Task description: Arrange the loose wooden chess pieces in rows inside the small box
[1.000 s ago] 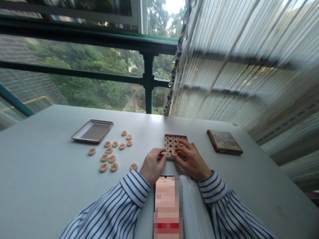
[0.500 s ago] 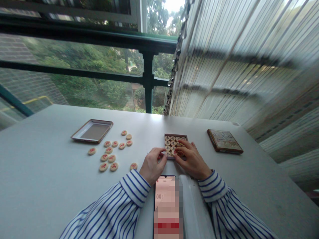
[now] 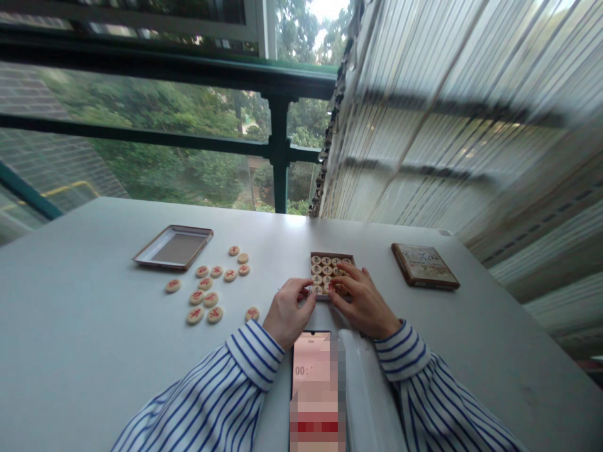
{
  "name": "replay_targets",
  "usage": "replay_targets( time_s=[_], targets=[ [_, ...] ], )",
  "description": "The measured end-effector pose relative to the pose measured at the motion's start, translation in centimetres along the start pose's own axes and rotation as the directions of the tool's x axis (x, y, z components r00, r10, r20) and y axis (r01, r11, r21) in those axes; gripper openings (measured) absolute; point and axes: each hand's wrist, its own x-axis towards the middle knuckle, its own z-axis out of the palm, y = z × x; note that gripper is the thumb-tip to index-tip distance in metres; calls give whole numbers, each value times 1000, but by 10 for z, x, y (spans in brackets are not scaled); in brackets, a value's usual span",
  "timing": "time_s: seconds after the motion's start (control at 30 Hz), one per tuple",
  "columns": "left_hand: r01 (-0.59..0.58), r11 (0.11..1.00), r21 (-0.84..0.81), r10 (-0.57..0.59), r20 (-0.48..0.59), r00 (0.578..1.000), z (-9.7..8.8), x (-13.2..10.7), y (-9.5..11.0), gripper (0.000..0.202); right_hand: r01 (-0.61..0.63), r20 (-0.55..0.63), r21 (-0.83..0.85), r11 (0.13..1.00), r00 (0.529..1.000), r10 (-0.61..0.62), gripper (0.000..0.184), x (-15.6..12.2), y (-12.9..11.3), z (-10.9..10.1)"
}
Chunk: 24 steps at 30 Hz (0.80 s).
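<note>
Left hand [image 3: 288, 314] curls at the near-left corner of the wooden box [image 3: 331, 255] — seemingly steadying it, grip unclear — while right hand [image 3: 360, 301] lies open-fingered, flattening the xiangqi pieces [image 3: 325, 270] inside.

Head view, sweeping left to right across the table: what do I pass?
First the empty tray → loose round game pieces → left hand → small box filled with pieces → flat patterned box.
</note>
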Motion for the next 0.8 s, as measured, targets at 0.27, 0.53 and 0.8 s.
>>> replay_targets(
  time_s=[0.27, 0.53, 0.8],
  targets=[
    [-10, 1000, -4, 10, 3, 1000, 0, 0, -1, 24, -13, 13, 7, 1000, 1000, 13, 20, 0, 0, 0],
    [-15, 1000, -1, 15, 4, 1000, 0, 0, -1, 24, -18, 16, 15, 1000, 1000, 17, 21, 0, 1, 0],
    [-10, 1000, 8, 10, 11, 1000, 0, 0, -2, 24, -29, 23, 14, 999, 999, 28, 20, 0, 0, 0]
  ],
)
